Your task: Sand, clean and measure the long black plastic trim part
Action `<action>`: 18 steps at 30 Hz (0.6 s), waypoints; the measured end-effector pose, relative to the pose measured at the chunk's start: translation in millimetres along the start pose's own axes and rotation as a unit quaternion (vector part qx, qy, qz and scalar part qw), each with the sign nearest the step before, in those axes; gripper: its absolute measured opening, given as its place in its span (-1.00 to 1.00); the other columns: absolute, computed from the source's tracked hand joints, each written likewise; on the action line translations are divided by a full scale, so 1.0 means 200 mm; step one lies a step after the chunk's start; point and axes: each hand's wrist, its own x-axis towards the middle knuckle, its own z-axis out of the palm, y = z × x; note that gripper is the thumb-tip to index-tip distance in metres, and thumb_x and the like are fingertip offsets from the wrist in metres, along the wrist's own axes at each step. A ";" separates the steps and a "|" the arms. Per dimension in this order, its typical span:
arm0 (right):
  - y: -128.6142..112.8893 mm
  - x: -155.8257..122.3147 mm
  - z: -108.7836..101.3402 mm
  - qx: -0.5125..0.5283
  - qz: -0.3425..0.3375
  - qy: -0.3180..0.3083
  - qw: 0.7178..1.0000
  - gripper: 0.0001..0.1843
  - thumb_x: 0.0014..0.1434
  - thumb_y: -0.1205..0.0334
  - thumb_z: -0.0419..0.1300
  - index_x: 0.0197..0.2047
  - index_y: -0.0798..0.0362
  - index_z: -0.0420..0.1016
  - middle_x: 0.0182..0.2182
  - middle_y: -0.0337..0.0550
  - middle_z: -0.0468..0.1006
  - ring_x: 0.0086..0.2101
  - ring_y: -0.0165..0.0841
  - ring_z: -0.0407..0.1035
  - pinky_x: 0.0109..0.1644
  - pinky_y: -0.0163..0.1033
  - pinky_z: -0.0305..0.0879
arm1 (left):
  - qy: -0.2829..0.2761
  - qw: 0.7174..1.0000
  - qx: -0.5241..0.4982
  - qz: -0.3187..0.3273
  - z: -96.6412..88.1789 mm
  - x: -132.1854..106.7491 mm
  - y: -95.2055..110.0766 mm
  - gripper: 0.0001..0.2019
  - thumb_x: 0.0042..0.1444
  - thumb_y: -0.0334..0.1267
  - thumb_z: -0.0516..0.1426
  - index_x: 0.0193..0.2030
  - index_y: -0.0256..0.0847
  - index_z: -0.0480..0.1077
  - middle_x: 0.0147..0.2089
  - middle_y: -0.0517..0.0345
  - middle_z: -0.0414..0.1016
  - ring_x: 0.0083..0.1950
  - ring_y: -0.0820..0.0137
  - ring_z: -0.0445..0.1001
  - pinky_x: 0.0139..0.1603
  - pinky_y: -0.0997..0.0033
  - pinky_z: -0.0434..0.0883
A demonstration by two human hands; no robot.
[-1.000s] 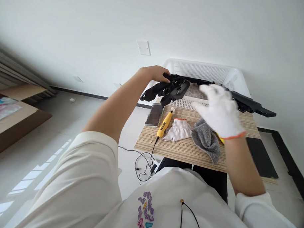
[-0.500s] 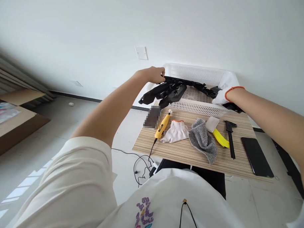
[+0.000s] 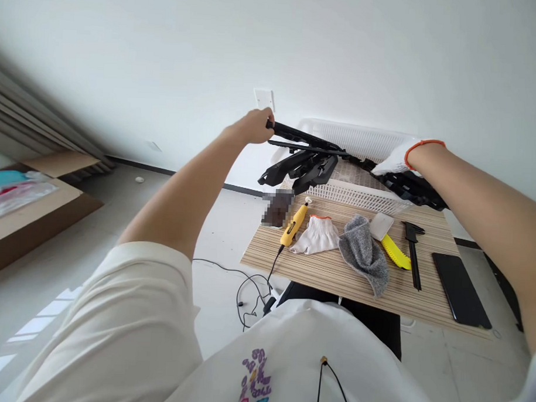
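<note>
My left hand (image 3: 253, 126), bare, is closed around the left end of a long black plastic part (image 3: 316, 141) with a slim bar and angular, blade-like pieces hanging below it. The part is held over a white plastic basket (image 3: 351, 191), its right side reaching across the basket. My right hand (image 3: 395, 158), in a white knit glove with an orange cuff, is closed on the part's right portion, with a black section sticking out beneath the wrist. The glove hides those fingers. What the black part belongs to I cannot make out.
On the striped wooden table (image 3: 309, 267) lie a yellow rotary tool (image 3: 293, 226) with a cord, a white glove (image 3: 317, 235), a grey cloth (image 3: 363, 251), a yellow-handled brush (image 3: 396, 252), a black caliper (image 3: 413, 253) and a phone (image 3: 460, 290). A wall stands behind.
My left hand has lifted its end of the black part and moved left relative to the basket, so the part tilts down to the right. The camera view has shifted slightly.
</note>
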 end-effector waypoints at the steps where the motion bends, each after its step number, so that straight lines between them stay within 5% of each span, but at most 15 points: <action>1: -0.03 -0.02 -0.03 -0.024 -0.013 -0.039 0.999 -0.25 0.15 -0.34 0.16 -0.29 0.33 0.62 -0.08 0.38 0.56 -0.06 -0.11 0.47 0.02 0.06 0.27 | 0.012 1.000 -0.015 -0.006 0.04 -0.01 -0.03 -0.57 -0.06 -0.09 0.20 -0.01 -0.12 0.40 0.01 -0.14 0.46 0.16 -0.02 0.35 0.16 -0.06 0.33; 3: -0.12 -0.07 -0.06 -0.090 -0.082 -0.117 0.986 -0.21 0.01 -0.26 0.35 -0.04 0.38 0.61 0.06 0.57 0.48 0.05 0.10 0.40 0.10 0.17 0.21 | 0.035 0.997 -0.057 -0.025 0.11 -0.02 -0.07 -0.56 -0.05 -0.15 0.20 0.02 -0.14 0.37 0.01 -0.17 0.46 0.17 -0.03 0.36 0.17 -0.06 0.34; 5: -0.22 -0.12 -0.06 -0.093 -0.139 -0.137 0.976 -0.16 0.08 -0.24 0.31 0.19 0.31 0.51 0.15 0.51 0.43 0.09 0.13 0.38 0.12 0.16 0.22 | 0.047 0.992 -0.103 -0.060 0.17 -0.04 -0.10 -0.53 -0.03 -0.17 0.22 0.07 -0.14 0.33 -0.01 -0.15 0.46 0.16 0.01 0.39 0.16 -0.05 0.37; 11: -0.49 -0.11 0.16 -0.055 -0.217 -0.165 0.961 -0.27 0.09 -0.24 0.25 0.18 0.08 0.54 -0.03 0.27 0.59 -0.09 0.03 0.51 -0.04 0.08 0.39 | 0.007 0.947 -0.291 -0.138 0.23 -0.03 -0.11 -0.46 0.05 -0.19 0.29 0.14 -0.10 0.18 -0.02 -0.06 0.48 -0.04 0.24 0.56 -0.01 0.06 0.53; 18: -0.49 -0.03 0.30 -0.009 -0.227 -0.129 0.965 -0.26 0.17 -0.17 0.18 0.21 0.24 0.45 -0.08 0.31 0.60 -0.13 -0.02 0.52 -0.12 -0.01 0.44 | 0.069 0.951 -0.265 -0.143 0.19 -0.05 -0.01 -0.47 0.02 -0.27 0.27 0.15 -0.10 0.25 0.14 -0.12 0.48 -0.03 0.19 0.58 -0.01 0.06 0.55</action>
